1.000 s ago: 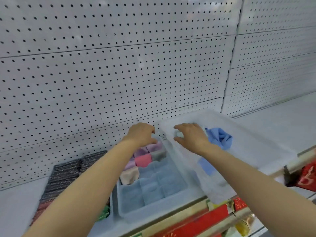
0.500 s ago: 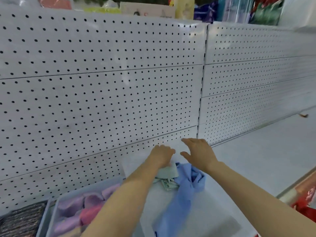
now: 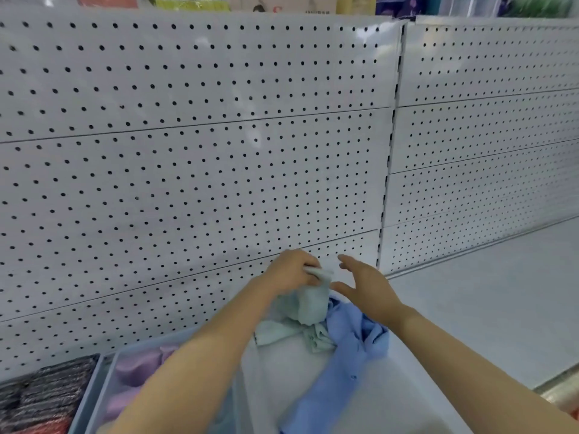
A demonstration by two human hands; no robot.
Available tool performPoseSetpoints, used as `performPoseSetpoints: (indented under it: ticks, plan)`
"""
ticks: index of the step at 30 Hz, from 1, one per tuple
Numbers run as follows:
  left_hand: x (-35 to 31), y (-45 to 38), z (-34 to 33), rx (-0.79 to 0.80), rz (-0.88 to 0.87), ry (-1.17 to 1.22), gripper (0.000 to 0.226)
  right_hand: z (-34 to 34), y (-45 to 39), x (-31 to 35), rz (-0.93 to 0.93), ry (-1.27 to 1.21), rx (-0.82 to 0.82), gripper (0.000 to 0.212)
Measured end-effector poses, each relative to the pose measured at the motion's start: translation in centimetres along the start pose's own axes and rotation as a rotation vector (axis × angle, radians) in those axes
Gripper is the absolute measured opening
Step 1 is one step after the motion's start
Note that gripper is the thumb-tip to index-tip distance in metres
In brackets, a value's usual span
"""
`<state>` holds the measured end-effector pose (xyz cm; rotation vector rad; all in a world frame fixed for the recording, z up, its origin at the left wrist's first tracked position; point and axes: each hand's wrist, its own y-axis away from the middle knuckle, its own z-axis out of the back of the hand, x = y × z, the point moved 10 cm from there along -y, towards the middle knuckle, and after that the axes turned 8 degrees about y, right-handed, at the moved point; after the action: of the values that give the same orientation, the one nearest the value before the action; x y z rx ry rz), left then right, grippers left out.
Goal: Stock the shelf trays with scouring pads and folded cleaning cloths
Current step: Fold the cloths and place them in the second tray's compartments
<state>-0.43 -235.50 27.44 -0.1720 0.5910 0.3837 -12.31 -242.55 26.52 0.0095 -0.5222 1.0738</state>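
Since half a second ago the left hand is lifting the pale green cloth higher, fingers curling round its top edge, its lower end trailing in the clear bin beside the blue cloth, while the right hand is hovering alongside, fingers straight, holding nothing.

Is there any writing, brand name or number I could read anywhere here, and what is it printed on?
None can be read.
Packages along the top of the shelf: printing shows, but too small and blurred to read.
Pegboard, cloths and trays: no text at all.
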Motion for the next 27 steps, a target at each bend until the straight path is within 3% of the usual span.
performPoseSetpoints:
  ticks: [2,6,11,14,18,21,23,27]
  plan:
    - [-1.0,1.7,3.4,-0.066,-0.005,0.134,0.009,0.5,0.1,2.0,-0.016,-0.219,-0.013,0.054]
    - [-2.4,6.1,8.5,-0.126,-0.012,0.409,0.010,1.7,0.2,6.8,-0.013,-0.459,-0.045,0.004]
    - [-1.3,11.9,12.2,-0.219,0.054,0.636,0.010,1.4,2.4,12.3,-0.022,-0.883,0.036,0.012]
    - [-0.5,15.5,12.7,-0.253,0.070,0.743,0.027,1.2,4.1,15.3,-0.029,-0.992,0.021,0.010]
    - [0.5,20.2,11.1,-0.240,0.095,0.866,0.068,0.8,6.2,17.8,-0.103,-1.126,-0.048,0.009]
    - [0.8,23.4,10.9,-0.325,0.043,0.872,0.085,0.1,7.7,19.1,-0.145,-1.151,-0.064,0.009]
    - [1.0,25.3,11.2,-0.378,0.025,0.829,0.080,-0.6,8.9,19.7,-0.183,-1.130,-0.080,0.028]
    - [1.6,27.4,11.4,-0.392,0.047,0.707,0.043,-0.9,10.5,21.7,-0.096,-1.067,-0.043,0.061]
